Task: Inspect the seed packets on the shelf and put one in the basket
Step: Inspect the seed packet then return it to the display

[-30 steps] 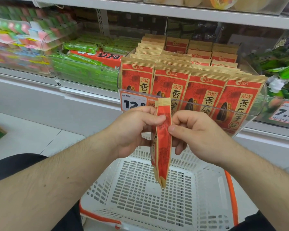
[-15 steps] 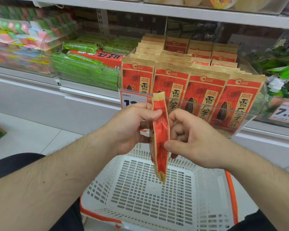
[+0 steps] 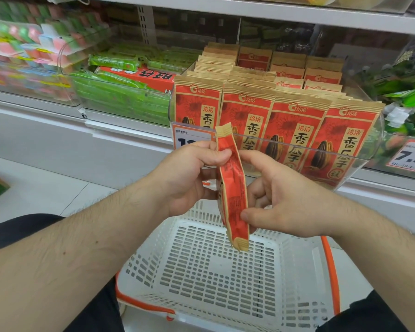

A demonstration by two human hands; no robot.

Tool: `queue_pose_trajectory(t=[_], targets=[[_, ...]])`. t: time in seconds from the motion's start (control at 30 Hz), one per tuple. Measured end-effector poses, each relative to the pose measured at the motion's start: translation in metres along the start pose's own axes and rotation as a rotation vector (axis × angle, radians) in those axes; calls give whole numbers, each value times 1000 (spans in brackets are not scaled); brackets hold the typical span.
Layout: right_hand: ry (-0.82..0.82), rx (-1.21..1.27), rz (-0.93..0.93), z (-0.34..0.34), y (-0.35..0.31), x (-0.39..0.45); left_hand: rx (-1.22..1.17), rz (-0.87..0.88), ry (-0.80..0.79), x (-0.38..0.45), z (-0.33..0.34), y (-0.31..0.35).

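Seed packet [image 3: 233, 188], red and seen edge-on, hangs upright at the centre of the frame above the white basket [image 3: 216, 279]. The left hand [image 3: 189, 178] pinches its upper part and the right hand [image 3: 280, 200] pinches its lower part. More seed packets [image 3: 297, 130] stand in a clear bin [image 3: 359, 164] on the shelf behind.

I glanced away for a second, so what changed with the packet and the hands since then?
The right hand slid its pinch from near the top of the red paper seed packet down to its lower part, and the packet tilted slightly. The left hand kept pinching the upper edge. The white plastic basket below and the shelved packets stayed put.
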State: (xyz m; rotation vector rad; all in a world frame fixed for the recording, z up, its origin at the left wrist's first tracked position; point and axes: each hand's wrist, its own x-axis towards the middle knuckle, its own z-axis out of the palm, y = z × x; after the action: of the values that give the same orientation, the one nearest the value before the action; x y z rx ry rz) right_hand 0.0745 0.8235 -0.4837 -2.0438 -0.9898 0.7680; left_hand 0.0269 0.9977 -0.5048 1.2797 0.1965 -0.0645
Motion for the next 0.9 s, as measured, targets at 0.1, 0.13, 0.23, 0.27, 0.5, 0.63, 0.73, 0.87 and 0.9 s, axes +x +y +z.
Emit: queue_pose_trajectory(t=[0.1,0.13,0.23,0.27,0.5,0.63,0.73,0.87,0.9], targets=[[-20,5,-2,-2,1,0,-3,8,-9,0,-1,0],[-24,9,-2,-2,2,-1,-4,8,-11,0,-1,-1],[8,41,10,-1,5,0,-32,0,-11,1,-2,-1],[39,40,23,0,6,2,-56,-5,-16,1,-2,0],[43,227,93,1,13,6,-265,-13,-113,0,-2,2],[156,197,37,7,14,10,-219,24,-122,-1,-2,2],[289,120,89,10,14,11,-118,63,-79,-3,0,2],[368,8,169,12,11,10,82,132,37,-6,3,3],[376,-7,173,12,10,10,106,154,69,-6,3,2]])
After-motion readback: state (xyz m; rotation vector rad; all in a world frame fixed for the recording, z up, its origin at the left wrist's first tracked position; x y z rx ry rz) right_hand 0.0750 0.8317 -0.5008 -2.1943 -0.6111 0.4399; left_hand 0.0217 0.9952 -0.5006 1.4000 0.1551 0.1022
